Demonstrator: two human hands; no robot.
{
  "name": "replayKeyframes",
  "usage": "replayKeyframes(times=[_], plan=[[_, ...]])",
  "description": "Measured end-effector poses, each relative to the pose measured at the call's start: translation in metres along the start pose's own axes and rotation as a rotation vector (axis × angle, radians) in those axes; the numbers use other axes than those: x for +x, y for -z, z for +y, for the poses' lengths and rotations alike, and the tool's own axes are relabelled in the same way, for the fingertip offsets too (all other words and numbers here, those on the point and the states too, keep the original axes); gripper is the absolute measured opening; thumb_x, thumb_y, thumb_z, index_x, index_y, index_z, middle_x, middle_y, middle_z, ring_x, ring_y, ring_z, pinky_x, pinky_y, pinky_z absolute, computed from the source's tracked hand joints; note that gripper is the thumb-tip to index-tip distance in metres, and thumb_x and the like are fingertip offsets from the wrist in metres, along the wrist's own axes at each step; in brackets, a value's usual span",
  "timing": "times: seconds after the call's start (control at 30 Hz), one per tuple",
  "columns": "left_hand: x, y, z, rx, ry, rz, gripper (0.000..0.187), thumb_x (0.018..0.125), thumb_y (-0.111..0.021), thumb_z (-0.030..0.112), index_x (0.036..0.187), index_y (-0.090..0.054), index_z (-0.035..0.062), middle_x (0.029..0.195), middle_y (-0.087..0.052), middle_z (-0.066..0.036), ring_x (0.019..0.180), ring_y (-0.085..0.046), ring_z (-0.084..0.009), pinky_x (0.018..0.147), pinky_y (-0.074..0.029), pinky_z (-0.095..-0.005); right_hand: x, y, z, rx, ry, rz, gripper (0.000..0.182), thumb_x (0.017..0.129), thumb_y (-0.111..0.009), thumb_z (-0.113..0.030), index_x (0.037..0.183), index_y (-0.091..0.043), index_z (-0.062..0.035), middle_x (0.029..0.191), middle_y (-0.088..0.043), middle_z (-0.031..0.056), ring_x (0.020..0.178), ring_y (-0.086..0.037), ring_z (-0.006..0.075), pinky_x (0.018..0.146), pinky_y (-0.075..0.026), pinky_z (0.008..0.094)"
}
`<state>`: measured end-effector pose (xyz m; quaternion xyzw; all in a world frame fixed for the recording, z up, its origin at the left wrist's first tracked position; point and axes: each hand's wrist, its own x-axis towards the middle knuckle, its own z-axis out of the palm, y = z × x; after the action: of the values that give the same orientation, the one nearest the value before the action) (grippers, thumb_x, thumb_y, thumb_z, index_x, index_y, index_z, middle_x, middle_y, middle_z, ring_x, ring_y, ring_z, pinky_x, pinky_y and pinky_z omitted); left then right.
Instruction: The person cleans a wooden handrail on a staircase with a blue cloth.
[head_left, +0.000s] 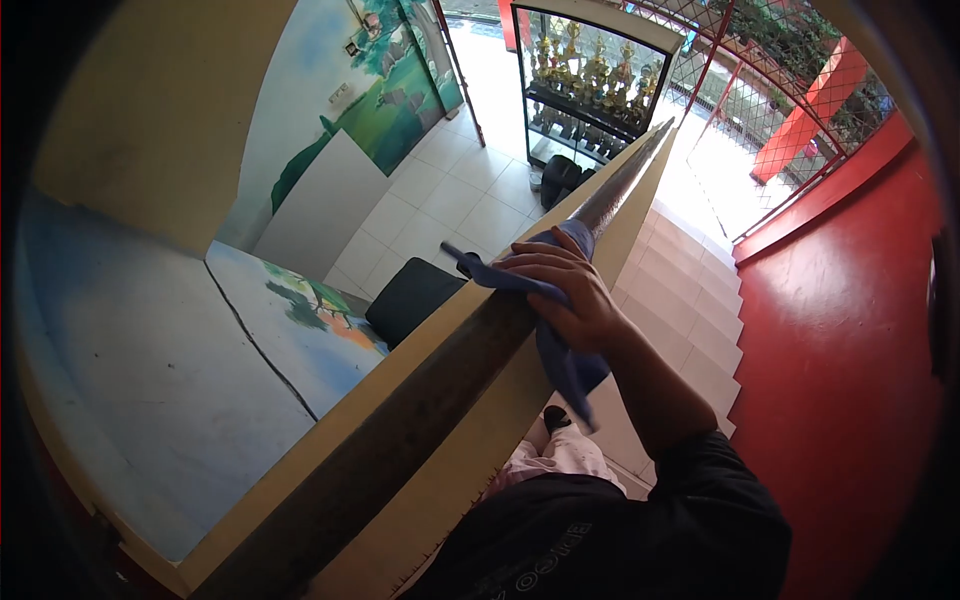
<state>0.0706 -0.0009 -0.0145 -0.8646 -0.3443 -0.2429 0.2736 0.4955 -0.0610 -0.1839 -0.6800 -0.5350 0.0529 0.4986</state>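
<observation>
In the middle of the frame our right hand (567, 290) lies flat on a blue cloth (560, 350), fingers together and curled over it, pressing it onto the dark top of the stair wall (430, 400). The cloth drapes over the ledge, one end hanging down toward the pale stairs (690, 290) at right. Our left hand is out of sight. At upper centre stands a glass cabinet of trophies (590, 80).
</observation>
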Motion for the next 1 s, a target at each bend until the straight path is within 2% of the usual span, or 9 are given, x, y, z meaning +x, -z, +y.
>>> replayKeyframes(times=[0.1,0.23,0.37,0.47,0.63,0.7,0.83,0.87,1.0], plan=[[-0.001,0.0,-0.003,0.011,-0.017,0.0,0.078,0.089,-0.058,0.063,0.144,-0.046,0.0099,0.158,-0.023,-0.027,0.15,-0.015,-0.0409,0.117,-0.004,-0.0668,0.008,0.018,0.079,-0.067,-0.01,0.006,0.028,0.092,-0.055,-0.019,0.113,-0.07,-0.0101,0.117,-0.069,0.0115,0.119,-0.059,0.0312,0.115,-0.027,0.053],[-0.006,0.001,-0.007,0.022,-0.028,0.002,0.078,0.089,-0.059,0.063,0.144,-0.045,0.0098,0.158,-0.023,-0.027,0.15,-0.015,-0.0412,0.117,-0.004,-0.0668,0.023,0.051,0.21,0.088,-0.78,0.115,0.04,0.1,-0.053,-0.038,0.104,-0.07,-0.0017,0.092,-0.068,0.0054,0.08,-0.063,0.0153,0.077,-0.052,0.0323],[-0.007,-0.003,-0.008,0.024,-0.017,0.028,0.078,0.088,-0.059,0.063,0.144,-0.045,0.0108,0.158,-0.022,-0.027,0.15,-0.015,-0.0412,0.117,-0.004,-0.0659,-0.012,-0.011,0.13,0.153,-0.503,0.359,0.042,0.096,-0.058,-0.04,0.108,-0.069,-0.0013,0.113,-0.066,0.0168,0.119,-0.057,0.0293,0.109,-0.037,0.0436],[-0.003,-0.005,-0.009,0.021,-0.025,0.02,0.078,0.089,-0.058,0.063,0.144,-0.045,0.0106,0.158,-0.021,-0.027,0.15,-0.015,-0.0413,0.117,-0.005,-0.0658,-0.069,-0.073,-0.018,0.05,-0.106,0.416,0.054,0.085,-0.061,-0.019,0.134,-0.051,-0.0004,0.151,-0.037,0.0258,0.147,-0.024,0.0417,0.12,-0.016,0.0532],[-0.002,-0.01,-0.009,0.03,-0.028,0.029,0.078,0.089,-0.058,0.063,0.144,-0.044,0.0102,0.159,-0.02,-0.027,0.15,-0.015,-0.0415,0.117,-0.006,-0.0657,-0.12,-0.049,0.012,0.058,-0.241,-0.318,0.052,0.075,-0.064,-0.013,0.126,-0.058,-0.0014,0.135,-0.054,0.0265,0.129,-0.047,0.0434,0.109,-0.037,0.0523],[-0.003,-0.01,-0.01,0.03,-0.034,0.026,0.078,0.089,-0.057,0.063,0.145,-0.043,0.0101,0.159,-0.02,-0.027,0.15,-0.015,-0.0416,0.117,-0.006,-0.0657,-0.096,-0.036,0.047,0.043,-0.155,-0.22,0.039,0.081,-0.06,-0.01,0.118,-0.062,-0.0016,0.123,-0.062,0.0231,0.116,-0.058,0.0396,0.103,-0.043,0.0479],[-0.005,-0.01,-0.011,0.02,-0.04,0.044,0.078,0.09,-0.057,0.063,0.145,-0.042,0.0098,0.159,-0.019,-0.026,0.149,-0.015,-0.0417,0.117,-0.007,-0.0656,-0.046,-0.014,0.191,-0.061,-0.545,-0.132,0.031,0.094,-0.051,-0.016,0.12,-0.062,-0.0031,0.116,-0.065,0.0224,0.107,-0.063,0.0395,0.096,-0.049,0.0452],[-0.006,-0.01,-0.011,0.015,-0.04,0.043,0.078,0.09,-0.057,0.063,0.145,-0.042,0.0098,0.159,-0.019,-0.026,0.149,-0.015,-0.0417,0.117,-0.007,-0.0656,-0.036,-0.01,0.204,0.043,-0.77,-0.069,0.032,0.093,-0.051,-0.017,0.121,-0.061,-0.0034,0.117,-0.065,0.0226,0.107,-0.063,0.0406,0.096,-0.049,0.0447],[-0.005,-0.014,-0.012,0.012,-0.047,0.048,0.078,0.09,-0.056,0.063,0.145,-0.041,0.0095,0.159,-0.018,-0.026,0.149,-0.015,-0.0419,0.117,-0.008,-0.0655,-0.05,-0.027,0.17,-0.143,-0.683,-0.133,0.039,0.09,-0.052,-0.015,0.128,-0.058,-0.0081,0.127,-0.059,0.0251,0.122,-0.054,0.0404,0.108,-0.04,0.0456]])
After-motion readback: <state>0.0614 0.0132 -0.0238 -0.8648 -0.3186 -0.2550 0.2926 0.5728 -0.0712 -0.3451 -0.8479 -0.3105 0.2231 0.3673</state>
